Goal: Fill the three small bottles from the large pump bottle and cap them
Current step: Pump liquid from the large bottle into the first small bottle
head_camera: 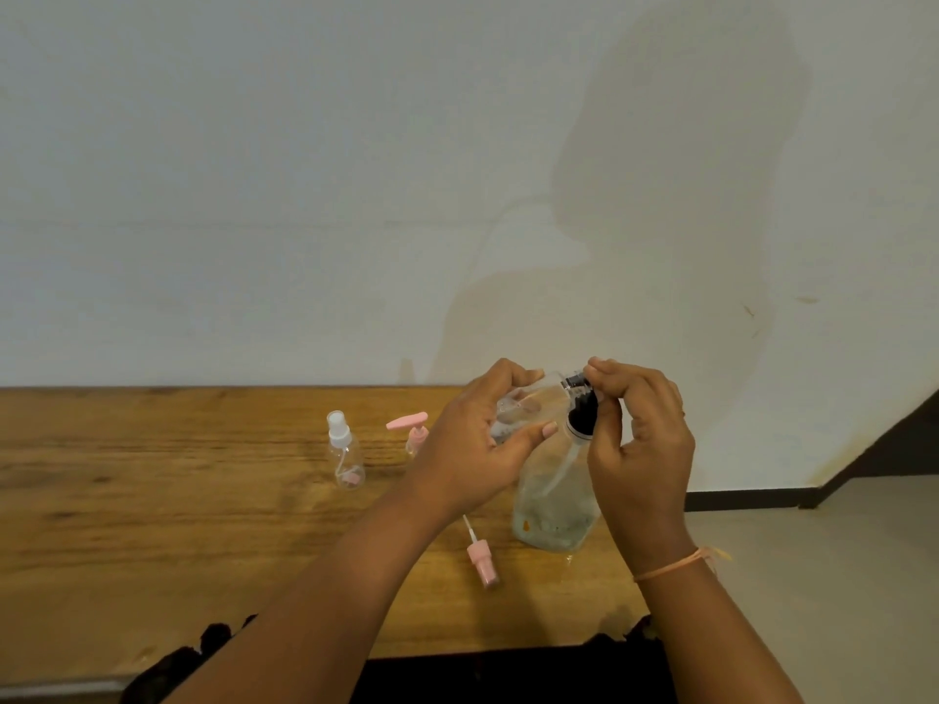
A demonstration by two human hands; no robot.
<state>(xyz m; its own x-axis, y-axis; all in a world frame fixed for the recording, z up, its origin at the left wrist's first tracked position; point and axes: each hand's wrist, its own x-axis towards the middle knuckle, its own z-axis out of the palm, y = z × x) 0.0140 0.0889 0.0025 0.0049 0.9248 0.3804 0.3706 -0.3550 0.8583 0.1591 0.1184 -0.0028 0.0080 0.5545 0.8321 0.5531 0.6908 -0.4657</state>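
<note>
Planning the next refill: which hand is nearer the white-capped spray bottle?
Left. The left hand is right of the white-capped spray bottle; the right hand sits farther right, on the black pump head.

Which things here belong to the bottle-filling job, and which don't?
In the job: large pump bottle, held small bottle, white-capped spray bottle, pink pump bottle, loose pink spray cap.
Not part of it: wrist band, dark cloth at the table's near edge.
</note>
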